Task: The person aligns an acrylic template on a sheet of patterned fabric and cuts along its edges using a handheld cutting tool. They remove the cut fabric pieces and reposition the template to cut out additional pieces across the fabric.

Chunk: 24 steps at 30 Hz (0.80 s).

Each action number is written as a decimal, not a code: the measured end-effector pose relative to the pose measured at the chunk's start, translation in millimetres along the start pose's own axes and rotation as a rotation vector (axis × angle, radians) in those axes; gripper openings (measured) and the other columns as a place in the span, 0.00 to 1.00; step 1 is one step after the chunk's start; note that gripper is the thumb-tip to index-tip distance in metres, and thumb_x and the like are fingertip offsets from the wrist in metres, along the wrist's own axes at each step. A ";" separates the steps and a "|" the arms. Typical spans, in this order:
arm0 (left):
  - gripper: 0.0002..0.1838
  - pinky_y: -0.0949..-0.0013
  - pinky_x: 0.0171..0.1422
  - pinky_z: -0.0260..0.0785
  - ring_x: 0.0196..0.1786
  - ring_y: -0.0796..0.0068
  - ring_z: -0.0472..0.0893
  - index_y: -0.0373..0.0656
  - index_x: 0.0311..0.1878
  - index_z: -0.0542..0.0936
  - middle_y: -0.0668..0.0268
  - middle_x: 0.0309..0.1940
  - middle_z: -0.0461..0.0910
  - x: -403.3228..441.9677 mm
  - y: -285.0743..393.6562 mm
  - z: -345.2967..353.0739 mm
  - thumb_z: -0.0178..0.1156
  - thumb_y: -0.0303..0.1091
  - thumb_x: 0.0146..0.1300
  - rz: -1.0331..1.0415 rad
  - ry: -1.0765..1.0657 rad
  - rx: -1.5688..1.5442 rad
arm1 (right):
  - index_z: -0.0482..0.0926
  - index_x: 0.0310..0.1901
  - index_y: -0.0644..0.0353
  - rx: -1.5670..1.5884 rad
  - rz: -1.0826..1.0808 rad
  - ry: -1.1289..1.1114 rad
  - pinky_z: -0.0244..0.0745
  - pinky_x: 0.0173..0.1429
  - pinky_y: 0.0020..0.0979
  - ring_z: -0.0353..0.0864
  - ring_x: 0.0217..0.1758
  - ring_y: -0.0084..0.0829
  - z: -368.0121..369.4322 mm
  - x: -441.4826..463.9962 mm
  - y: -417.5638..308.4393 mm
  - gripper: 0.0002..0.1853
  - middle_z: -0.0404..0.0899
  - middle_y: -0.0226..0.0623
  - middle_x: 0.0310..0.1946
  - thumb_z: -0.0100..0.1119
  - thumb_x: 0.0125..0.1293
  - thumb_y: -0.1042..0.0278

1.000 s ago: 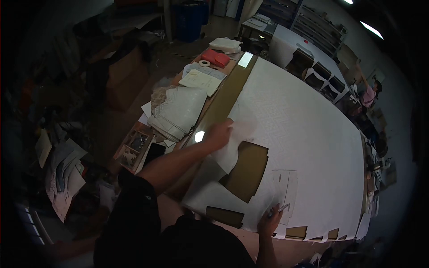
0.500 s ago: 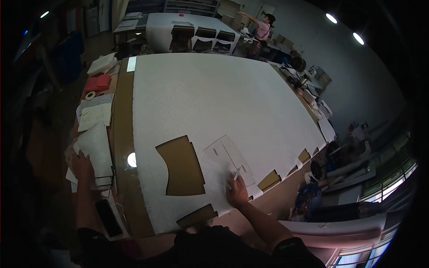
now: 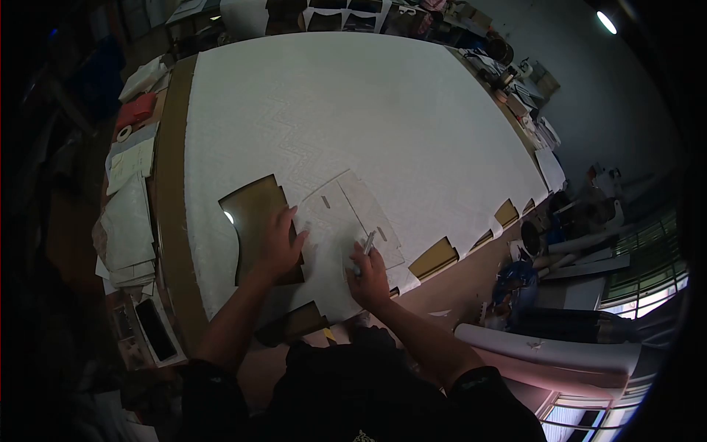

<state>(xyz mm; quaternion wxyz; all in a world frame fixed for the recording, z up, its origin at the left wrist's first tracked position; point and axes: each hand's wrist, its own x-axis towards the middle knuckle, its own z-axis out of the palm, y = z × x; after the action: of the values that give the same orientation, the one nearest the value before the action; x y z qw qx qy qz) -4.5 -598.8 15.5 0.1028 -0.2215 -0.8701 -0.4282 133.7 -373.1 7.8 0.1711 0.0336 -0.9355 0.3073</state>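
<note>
A large white fabric sheet [image 3: 412, 118] covers the table, with a waisted cut-out [image 3: 250, 202] through which the shiny brown tabletop shows. Over the right side of that cut-out is my left hand [image 3: 280, 247], fingers spread and holding nothing. To its right lies a pale, flat pattern template [image 3: 346, 195] with a long centre line and two short slots. My right hand [image 3: 370, 280] rests by the template's lower edge, its fingers closed round a slim silver pen [image 3: 369, 241] that points up. Whether the template is touched is hard to tell.
More cut-outs [image 3: 434, 258] line the sheet's near edge. On the left are stacked papers [image 3: 125, 228], a tape roll [image 3: 124, 133], a red item [image 3: 135, 110] and a black phone [image 3: 155, 328]. Papers and tools [image 3: 523, 103] crowd the right edge; a fabric roll [image 3: 545, 350] lies lower right.
My left hand has left the papers on the left and come across to the cut-out. My right hand still holds the pen near the template. The view has tilted downward.
</note>
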 end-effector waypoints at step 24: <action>0.35 0.41 0.81 0.58 0.76 0.40 0.67 0.51 0.73 0.77 0.46 0.75 0.67 19.6 35.8 49.1 0.73 0.49 0.64 0.086 -0.127 0.437 | 0.74 0.51 0.57 0.050 -0.054 -0.041 0.67 0.78 0.57 0.73 0.73 0.64 -102.7 23.2 166.3 0.21 0.81 0.51 0.67 0.64 0.55 0.82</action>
<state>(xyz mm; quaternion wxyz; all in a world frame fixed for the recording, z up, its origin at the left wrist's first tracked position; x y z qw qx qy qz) -4.3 -534.9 17.7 0.1116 -0.2574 -0.9366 -0.2099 114.7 -177.4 -0.7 0.1594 0.0695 -0.9295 0.3252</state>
